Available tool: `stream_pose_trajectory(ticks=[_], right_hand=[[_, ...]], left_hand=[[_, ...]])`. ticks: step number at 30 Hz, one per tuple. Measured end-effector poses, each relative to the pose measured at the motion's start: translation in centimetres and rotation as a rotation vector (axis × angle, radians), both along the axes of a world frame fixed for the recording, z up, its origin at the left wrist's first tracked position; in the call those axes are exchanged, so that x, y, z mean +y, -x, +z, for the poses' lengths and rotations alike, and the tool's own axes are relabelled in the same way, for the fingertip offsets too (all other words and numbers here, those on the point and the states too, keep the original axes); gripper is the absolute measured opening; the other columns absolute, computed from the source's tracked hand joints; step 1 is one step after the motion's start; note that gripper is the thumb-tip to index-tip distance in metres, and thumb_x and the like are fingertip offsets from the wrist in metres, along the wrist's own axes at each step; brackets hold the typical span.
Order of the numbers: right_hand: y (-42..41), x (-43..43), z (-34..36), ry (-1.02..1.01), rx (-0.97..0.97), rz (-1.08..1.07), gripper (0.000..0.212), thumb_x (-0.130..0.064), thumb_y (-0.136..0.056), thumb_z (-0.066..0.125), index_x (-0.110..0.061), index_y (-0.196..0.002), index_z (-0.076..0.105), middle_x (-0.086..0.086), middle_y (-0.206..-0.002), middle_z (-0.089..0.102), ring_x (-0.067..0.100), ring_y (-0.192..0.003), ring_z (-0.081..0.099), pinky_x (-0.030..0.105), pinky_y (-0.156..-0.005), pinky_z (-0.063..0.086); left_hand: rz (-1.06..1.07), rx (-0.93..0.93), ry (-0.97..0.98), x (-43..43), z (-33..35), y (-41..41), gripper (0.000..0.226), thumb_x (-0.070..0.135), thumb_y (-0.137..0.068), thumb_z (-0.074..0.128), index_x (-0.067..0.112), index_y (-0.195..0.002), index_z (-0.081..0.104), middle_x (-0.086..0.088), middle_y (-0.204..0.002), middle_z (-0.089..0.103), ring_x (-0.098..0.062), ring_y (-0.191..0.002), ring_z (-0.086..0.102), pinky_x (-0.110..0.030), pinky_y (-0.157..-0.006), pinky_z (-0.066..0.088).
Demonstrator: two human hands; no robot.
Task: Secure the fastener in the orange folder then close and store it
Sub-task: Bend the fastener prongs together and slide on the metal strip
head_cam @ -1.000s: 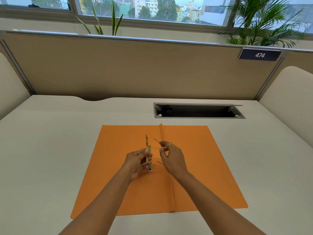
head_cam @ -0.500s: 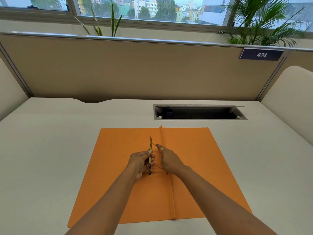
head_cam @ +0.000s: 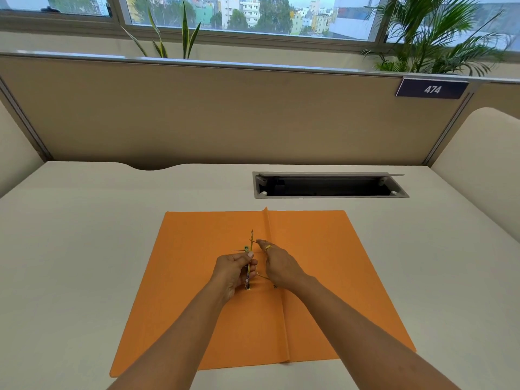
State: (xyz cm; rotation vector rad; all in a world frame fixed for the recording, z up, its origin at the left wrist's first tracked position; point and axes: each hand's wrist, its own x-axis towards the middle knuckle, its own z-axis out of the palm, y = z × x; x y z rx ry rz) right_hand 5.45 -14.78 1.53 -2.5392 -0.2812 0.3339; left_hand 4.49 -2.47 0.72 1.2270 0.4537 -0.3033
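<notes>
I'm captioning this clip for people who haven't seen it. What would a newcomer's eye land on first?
First the orange folder, lying open and flat in the middle of the pale desk. At its centre, beside the fold, the left hand pinches a thin patterned fastener strip upright while the right hand works its wire prongs. Behind, an open cable tray and a "474" sign at upper right.

Pale cream desk (head_cam: 84, 249), smooth, bounded at the back by a tan partition (head_cam: 225, 116). Recessed cable tray (head_cam: 329, 187) set into the far right part, lid raised. Orange folder (head_cam: 197, 305) spread open and flat near the front edge, spine crease running front to back.
</notes>
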Motion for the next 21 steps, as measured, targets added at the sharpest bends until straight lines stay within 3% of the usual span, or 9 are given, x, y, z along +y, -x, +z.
stream_pose_trajectory(ticks=[3,6,9,12,16,21], right_hand=[[0.1,-0.2,-0.3,-0.026,-0.015,-0.019,0.056,0.002,-0.089,0.036,-0.011,-0.142,0.026,0.009,-0.152,0.029,0.023,-0.138,0.03,0.032,-0.113,0.028],[0.7,-0.5,-0.5,-0.127,-0.11,-0.081,0.041,-0.01,-0.093,0.041,-0.01,-0.134,0.042,0.01,-0.141,0.046,0.022,-0.131,0.041,0.031,-0.107,0.033],[2.0,-1.0,-1.0,-0.272,-0.216,-0.156,0.023,-0.014,-0.092,0.05,-0.007,-0.109,0.063,0.011,-0.11,0.066,0.023,-0.104,0.059,0.032,-0.085,0.045],[3.5,-1.4,-1.6,-0.381,-0.273,-0.167,0.022,-0.023,-0.087,0.052,-0.007,-0.091,0.067,-0.002,-0.079,0.062,0.017,-0.077,0.058,0.035,-0.066,0.047],[4.5,-1.7,-2.0,-0.437,-0.261,-0.188,0.028,-0.031,-0.083,0.05,-0.01,-0.089,0.069,-0.008,-0.082,0.062,0.02,-0.08,0.061,0.037,-0.068,0.049],[5.1,-1.9,-2.5,-0.43,-0.229,-0.15,0.03,-0.04,-0.077,0.057,-0.016,-0.09,0.071,0.003,-0.091,0.072,0.019,-0.09,0.06,0.034,-0.074,0.048]], left_hand=[[-0.011,0.003,0.002,-0.1,0.0,0.0,0.015,0.003,-0.089,0.057,0.0,-0.075,0.061,-0.012,-0.066,0.059,-0.004,-0.036,0.058,-0.017,-0.04,0.052],[-0.016,0.009,0.03,-0.1,0.1,0.1,0.016,0.003,-0.09,0.055,-0.001,-0.075,0.061,-0.007,-0.055,0.063,-0.005,-0.037,0.059,-0.018,-0.04,0.053],[-0.021,0.012,0.032,-0.1,0.0,-0.1,0.016,0.003,-0.09,0.054,-0.001,-0.076,0.061,-0.004,-0.049,0.064,-0.006,-0.038,0.06,-0.019,-0.041,0.054],[-0.025,0.008,0.0,-0.3,-0.1,-0.2,0.017,0.004,-0.091,0.054,0.0,-0.076,0.06,-0.009,-0.062,0.063,-0.004,-0.038,0.06,-0.018,-0.041,0.053],[-0.028,0.007,-0.021,-0.4,-0.2,-0.2,0.016,0.005,-0.091,0.054,0.001,-0.077,0.061,-0.013,-0.072,0.061,-0.004,-0.038,0.06,-0.018,-0.042,0.054],[-0.039,-0.001,-0.026,-0.4,-0.3,-0.2,0.017,0.006,-0.091,0.054,0.004,-0.076,0.06,-0.011,-0.073,0.061,-0.003,-0.039,0.06,-0.017,-0.042,0.053]])
